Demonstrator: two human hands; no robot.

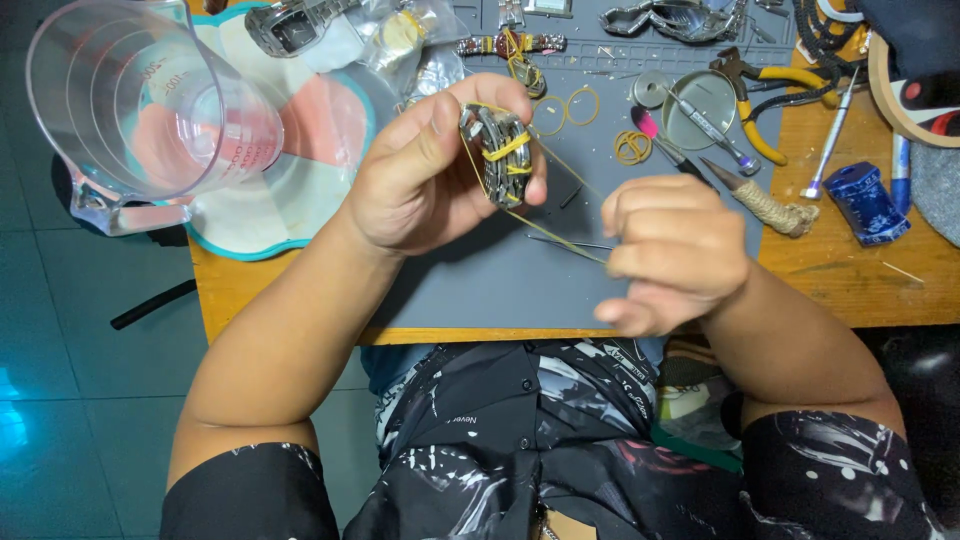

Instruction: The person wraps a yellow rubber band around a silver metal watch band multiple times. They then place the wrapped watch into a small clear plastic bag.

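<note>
pliers (765, 95), measuring jug (140, 110), loose rubber bands (632, 147)

Single head cam, looking steeply down, close over the worktop (880, 290) edge; wearer's lap fills the bottom of frame.

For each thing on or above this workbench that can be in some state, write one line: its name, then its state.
left hand: closed around the metal watch band
right hand: pinching the stretched band end
metal watch band: folded into a bundle, bound by a yellow rubber band
yellow rubber band: pulled taut between both hands
measuring jug: clear, looks empty
pliers: lying on the mat, jaws shut
</note>
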